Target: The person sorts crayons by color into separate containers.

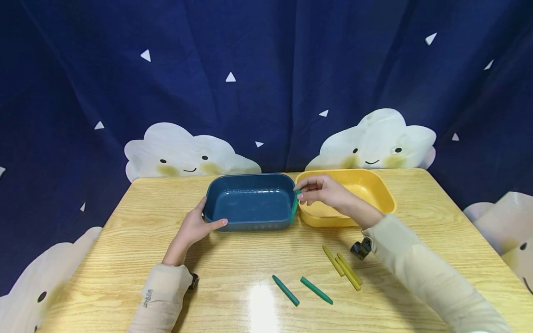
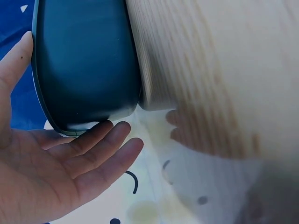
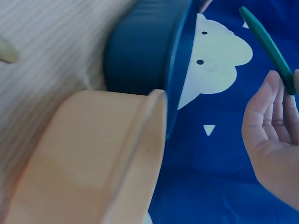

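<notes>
My left hand (image 1: 195, 226) holds the left end of a blue plastic bin (image 1: 250, 226), its thumb along the front wall and fingers around the end. In the left wrist view, fingertips (image 2: 122, 128) lie right at the bin's end wall. My right hand (image 1: 322, 190) pinches a green crayon (image 1: 294, 208) by its upper end. Tilted steeply, the crayon overlaps the blue bin's right rim in the head view. The right wrist view shows the same crayon (image 3: 266, 44) sticking out from thumb and fingers. Below that hand, a yellow bin (image 1: 347, 222) stands beside the blue one.
Two green crayons (image 1: 285, 290) lie on the wooden table (image 1: 233, 268) near the front. Several centimetres to their right are three yellow crayons (image 1: 333, 260), close together. A dark blue curtain (image 1: 266, 92) with clouds hangs behind the table.
</notes>
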Tool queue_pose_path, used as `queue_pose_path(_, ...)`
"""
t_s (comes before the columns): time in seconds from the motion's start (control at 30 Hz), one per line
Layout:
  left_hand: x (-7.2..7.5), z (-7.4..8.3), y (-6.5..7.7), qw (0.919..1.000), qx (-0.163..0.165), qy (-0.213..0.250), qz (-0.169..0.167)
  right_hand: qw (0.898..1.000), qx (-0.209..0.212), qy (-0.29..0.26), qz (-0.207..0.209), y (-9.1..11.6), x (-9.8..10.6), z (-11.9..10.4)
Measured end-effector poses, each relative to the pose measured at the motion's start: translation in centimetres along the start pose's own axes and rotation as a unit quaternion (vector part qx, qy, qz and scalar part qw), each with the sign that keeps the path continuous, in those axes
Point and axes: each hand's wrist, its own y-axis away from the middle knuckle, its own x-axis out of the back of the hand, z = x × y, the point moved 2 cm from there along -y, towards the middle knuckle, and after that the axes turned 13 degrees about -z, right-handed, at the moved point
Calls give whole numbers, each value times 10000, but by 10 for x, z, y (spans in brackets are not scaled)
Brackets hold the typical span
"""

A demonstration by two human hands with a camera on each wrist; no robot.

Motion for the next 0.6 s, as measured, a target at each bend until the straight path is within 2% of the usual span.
queue_pose_path(0.3, 0, -1, 0, 10000, 60, 42, -8, 9995, 220, -198, 68, -16, 5, -15)
queue_pose_path(0.6, 0, 0, 0, 10000, 76, -7, -14, 9969, 130, -690, 363, -33, 14, -17)
